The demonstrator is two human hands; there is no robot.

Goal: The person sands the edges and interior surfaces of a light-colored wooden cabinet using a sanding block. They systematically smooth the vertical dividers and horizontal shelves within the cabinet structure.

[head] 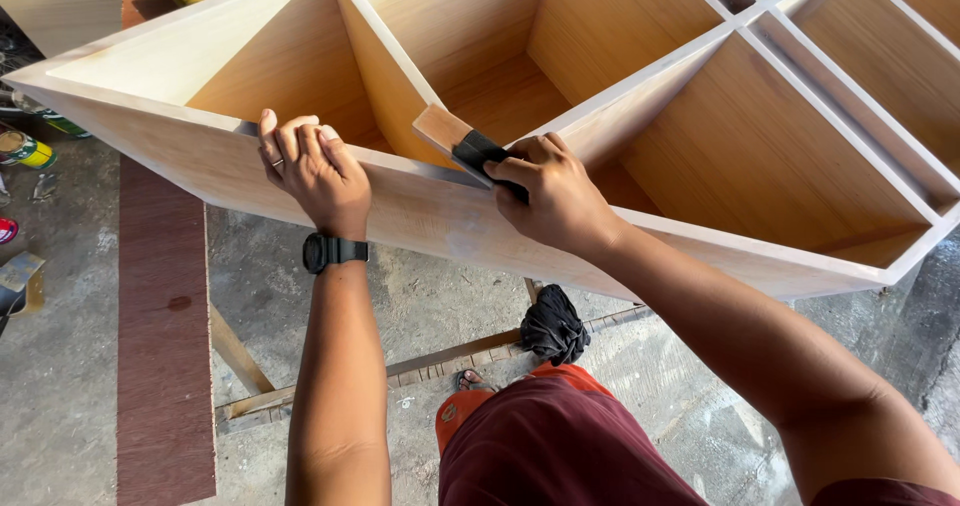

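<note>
A large pale wooden shelf unit (700, 256) with several open compartments lies on its back in front of me. My left hand (315, 171) rests on its near front edge, fingers curled over the rim, a black watch on the wrist. My right hand (555, 196) grips a small wooden sanding block (445, 129) wrapped with dark abrasive paper (478, 152). The block lies on the same near edge, just right of a divider panel (385, 76).
A dark red board (160, 336) lies on the concrete floor at left, with cans (25, 151) and clutter beyond it. Wooden trestle legs (240, 356) stand under the unit. A black rag (552, 328) lies by my foot.
</note>
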